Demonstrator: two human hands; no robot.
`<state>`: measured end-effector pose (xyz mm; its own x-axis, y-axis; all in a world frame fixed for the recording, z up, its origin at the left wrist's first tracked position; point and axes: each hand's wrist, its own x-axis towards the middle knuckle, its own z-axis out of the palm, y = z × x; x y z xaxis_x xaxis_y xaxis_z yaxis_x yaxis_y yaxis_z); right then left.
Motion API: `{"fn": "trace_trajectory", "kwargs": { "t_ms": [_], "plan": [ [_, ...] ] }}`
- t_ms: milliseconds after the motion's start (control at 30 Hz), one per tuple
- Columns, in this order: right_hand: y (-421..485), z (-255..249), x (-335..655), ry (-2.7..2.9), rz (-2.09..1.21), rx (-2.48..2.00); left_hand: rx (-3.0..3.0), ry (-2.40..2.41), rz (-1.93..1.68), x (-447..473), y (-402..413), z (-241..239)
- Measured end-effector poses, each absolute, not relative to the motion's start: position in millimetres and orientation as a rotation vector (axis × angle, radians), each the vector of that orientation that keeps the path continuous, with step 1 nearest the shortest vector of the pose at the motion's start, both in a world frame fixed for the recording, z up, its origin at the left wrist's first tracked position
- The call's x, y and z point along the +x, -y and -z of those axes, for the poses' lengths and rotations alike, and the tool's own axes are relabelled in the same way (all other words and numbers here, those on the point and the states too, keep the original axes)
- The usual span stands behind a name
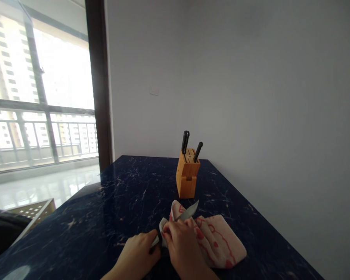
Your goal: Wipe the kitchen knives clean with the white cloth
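My left hand [140, 251] is closed around the handle of a knife [190, 211], whose blade points away to the upper right. A pink and white cloth [221, 237] with red markings is folded over part of the blade. Through it my right hand [181, 237] pinches the blade, fingers closed on the cloth. The blade's tip sticks out bare beyond the fingers. Most of the knife's handle is hidden in my left hand. The rest of the cloth spreads on the table to the right of my right hand.
A wooden knife block [188, 179] with two black-handled knives [185, 142] stands just beyond the cloth on the dark blue marbled table [128, 194]. A grey wall [265, 116] runs along the right. At the lower left is a perforated light-coloured basket or chair part [35, 212].
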<state>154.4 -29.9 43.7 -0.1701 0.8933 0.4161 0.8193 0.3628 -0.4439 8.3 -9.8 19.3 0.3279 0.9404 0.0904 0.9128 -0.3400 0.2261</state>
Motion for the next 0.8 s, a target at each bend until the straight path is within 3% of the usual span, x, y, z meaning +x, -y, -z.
{"fn": "trace_trajectory", "kwargs": {
  "t_ms": [800],
  "plan": [
    [25.8,-42.1,163.4,1.987,-0.048,-1.405,2.127,-1.644,-0.497,5.7,6.3,-30.2]
  ]
}}
